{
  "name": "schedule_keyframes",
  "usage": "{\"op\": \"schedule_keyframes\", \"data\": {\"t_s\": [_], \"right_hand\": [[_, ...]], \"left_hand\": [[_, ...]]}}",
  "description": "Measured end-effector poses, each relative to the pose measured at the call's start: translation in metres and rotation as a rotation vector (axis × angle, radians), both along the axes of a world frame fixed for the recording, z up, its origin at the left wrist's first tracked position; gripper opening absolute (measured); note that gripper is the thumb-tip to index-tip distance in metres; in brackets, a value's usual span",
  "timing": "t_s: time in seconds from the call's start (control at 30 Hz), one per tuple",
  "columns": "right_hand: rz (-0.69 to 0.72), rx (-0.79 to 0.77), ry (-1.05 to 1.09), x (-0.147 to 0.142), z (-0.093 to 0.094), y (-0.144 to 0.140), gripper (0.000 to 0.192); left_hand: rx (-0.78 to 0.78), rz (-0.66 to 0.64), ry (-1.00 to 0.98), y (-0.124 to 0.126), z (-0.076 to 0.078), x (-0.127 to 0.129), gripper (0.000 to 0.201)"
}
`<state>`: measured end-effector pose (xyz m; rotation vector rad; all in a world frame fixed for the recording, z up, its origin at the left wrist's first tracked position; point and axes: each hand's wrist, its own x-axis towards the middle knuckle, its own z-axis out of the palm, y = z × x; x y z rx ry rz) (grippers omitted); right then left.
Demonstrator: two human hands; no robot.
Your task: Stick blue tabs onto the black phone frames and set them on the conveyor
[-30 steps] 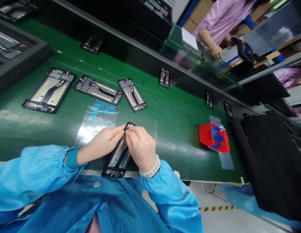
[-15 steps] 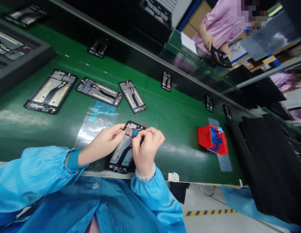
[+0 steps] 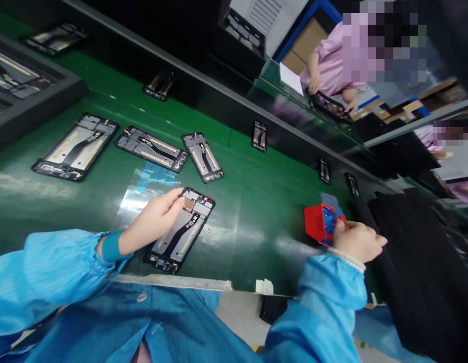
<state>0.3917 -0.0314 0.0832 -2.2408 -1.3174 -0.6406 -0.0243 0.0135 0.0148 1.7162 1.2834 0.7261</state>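
Since the earlier frame the right hand (image 3: 357, 241) had left the phone frame (image 3: 180, 230) and gone to the right part of the picture, where it now rested at the red bin (image 3: 317, 223). Its fingers were curled over the blue pieces in the bin, but I cannot tell if they gripped anything. The small blue piece that was pinched above the frame half a second before was no more in view there.

The left hand (image 3: 155, 220) stayed on the phone frame. Its fingers were stretched and slightly bent, with the fingertips pressing on the upper left corner of the frame; they held it down and did not close around it. The phone frame lay flat on the green belt (image 3: 256, 212), a little left of the centre of the picture, near the lower edge of the belt, with its inner side up.

Just above and left of the left hand lay a clear sheet (image 3: 143, 194) with blue stickers. Further up, three other frames (image 3: 150, 147) lay in a row on the belt. In the upper right of the picture a person in a pink coat (image 3: 328, 65) worked at another table.
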Motion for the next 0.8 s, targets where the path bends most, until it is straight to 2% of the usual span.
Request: {"op": "schedule_keyframes", "data": {"t_s": [0.07, 0.1, 0.17, 0.2, 0.23, 0.3, 0.37, 0.43, 0.53, 0.6, 0.63, 0.7, 0.77, 0.8], "right_hand": [[0.007, 0.059, -0.018, -0.059, -0.016, -0.005, 0.024], [0.091, 0.038, -0.018, -0.096, -0.024, -0.008, 0.02], [0.546, -0.028, 0.038, -0.171, -0.038, -0.013, 0.014], [0.721, -0.064, 0.046, -0.205, -0.044, -0.015, 0.017], [0.811, -0.11, 0.036, -0.233, -0.05, -0.016, 0.023], [0.878, -0.118, 0.003, -0.268, -0.058, -0.015, 0.027], [0.852, -0.073, 0.005, -0.28, -0.062, -0.012, 0.021], [0.824, -0.042, 0.071, -0.279, -0.061, -0.009, 0.013], [0.829, -0.019, 0.243, -0.271, -0.053, -0.013, 0.01], [0.795, -0.014, 0.408, -0.265, -0.049, -0.022, 0.008], [0.787, -0.05, 0.524, -0.262, -0.048, -0.027, 0.019], [0.819, -0.243, 0.822, -0.251, -0.049, -0.033, 0.039], [0.85, -0.473, 1.074, -0.235, -0.048, -0.023, 0.037], [0.806, -0.529, 1.118, -0.225, -0.046, -0.008, 0.034]], "left_hand": [[-0.004, 0.016, -0.033, 0.001, 0.0, 0.001, 0.031], [-0.011, 0.02, -0.055, 0.001, 0.0, 0.001, 0.031], [-0.032, 0.023, -0.1, 0.001, 0.002, 0.002, 0.03], [-0.039, 0.023, -0.119, 0.001, 0.003, 0.002, 0.028], [-0.045, 0.022, -0.138, 0.0, 0.004, 0.002, 0.027], [-0.059, 0.017, -0.186, -0.002, 0.005, 0.001, 0.025], [-0.083, 0.01, -0.224, -0.006, 0.004, 0.001, 0.024], [-0.107, 0.01, -0.243, -0.009, 0.003, 0.001, 0.025], [-0.119, 0.026, -0.271, -0.012, 0.007, 0.002, 0.026], [-0.113, 0.093, -0.323, -0.01, 0.013, 0.001, 0.029], [-0.117, 0.136, -0.345, -0.009, 0.017, 0.0, 0.031], [-0.151, 0.198, -0.368, -0.005, 0.022, -0.003, 0.035], [-0.192, 0.172, -0.381, -0.004, 0.024, -0.006, 0.042], [-0.197, 0.129, -0.397, -0.004, 0.023, -0.008, 0.047]]}}
